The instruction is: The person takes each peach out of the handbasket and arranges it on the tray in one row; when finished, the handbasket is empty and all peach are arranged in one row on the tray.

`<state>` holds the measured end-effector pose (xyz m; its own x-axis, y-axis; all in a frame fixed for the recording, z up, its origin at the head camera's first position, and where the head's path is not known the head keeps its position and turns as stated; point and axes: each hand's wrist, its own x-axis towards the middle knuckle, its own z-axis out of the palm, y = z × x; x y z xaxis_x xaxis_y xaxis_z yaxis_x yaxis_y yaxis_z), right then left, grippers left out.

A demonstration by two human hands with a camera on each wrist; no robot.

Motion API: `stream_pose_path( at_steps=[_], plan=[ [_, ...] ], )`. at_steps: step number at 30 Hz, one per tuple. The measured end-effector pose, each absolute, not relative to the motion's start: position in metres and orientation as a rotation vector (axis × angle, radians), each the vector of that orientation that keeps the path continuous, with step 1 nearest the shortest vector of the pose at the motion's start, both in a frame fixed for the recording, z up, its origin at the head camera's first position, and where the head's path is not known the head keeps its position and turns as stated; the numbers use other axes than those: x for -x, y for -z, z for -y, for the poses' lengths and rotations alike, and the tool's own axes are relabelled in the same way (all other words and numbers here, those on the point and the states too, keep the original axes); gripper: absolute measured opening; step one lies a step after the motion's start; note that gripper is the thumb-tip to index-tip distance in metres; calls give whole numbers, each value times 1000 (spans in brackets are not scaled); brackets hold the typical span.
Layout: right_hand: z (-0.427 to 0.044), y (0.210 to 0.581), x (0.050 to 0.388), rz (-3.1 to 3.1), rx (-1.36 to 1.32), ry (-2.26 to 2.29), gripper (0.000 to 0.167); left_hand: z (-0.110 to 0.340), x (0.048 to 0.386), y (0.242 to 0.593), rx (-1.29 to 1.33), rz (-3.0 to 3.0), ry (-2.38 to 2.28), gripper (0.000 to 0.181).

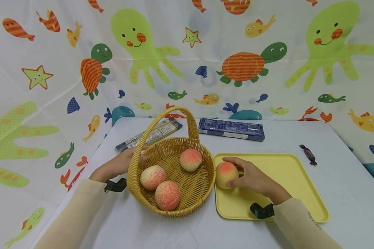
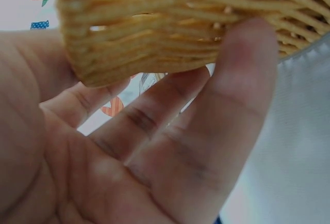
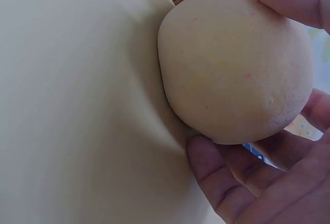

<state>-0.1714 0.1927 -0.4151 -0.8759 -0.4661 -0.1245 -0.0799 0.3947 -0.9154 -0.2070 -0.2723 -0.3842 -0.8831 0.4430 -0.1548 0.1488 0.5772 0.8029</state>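
A peach [image 1: 226,175] is held between the thumb and fingers of my right hand [image 1: 252,178], at the left edge of the yellow tray [image 1: 280,186]. In the right wrist view the pale underside of the peach [image 3: 234,64] shows, close to the tray surface. My left hand [image 1: 121,164] grips the left side of a woven basket [image 1: 202,204] with a tall handle. Fingers [image 2: 154,105] lie along the wicker wall in the left wrist view. Inside the basket are three peaches: one at the left [image 1: 153,177], one in front [image 1: 168,195], one at the back [image 1: 191,159].
Behind the basket lies a long, narrow printed packet [image 1: 162,133]. A dark blue flat package [image 1: 231,129] sits farther right at the back. One small purple wrapped candy [image 1: 308,154] lies beyond the tray's right rim. A patterned curtain [image 1: 187,52] hangs along the table's back.
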Motion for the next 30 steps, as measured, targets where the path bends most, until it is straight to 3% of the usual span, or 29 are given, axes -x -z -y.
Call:
stream_pose_path(
  at_steps=[30],
  plan=[
    [-194, 418, 171, -2291, 464, 1480, 86, 272, 206, 385, -507, -2515, -1185, 49]
  ],
)
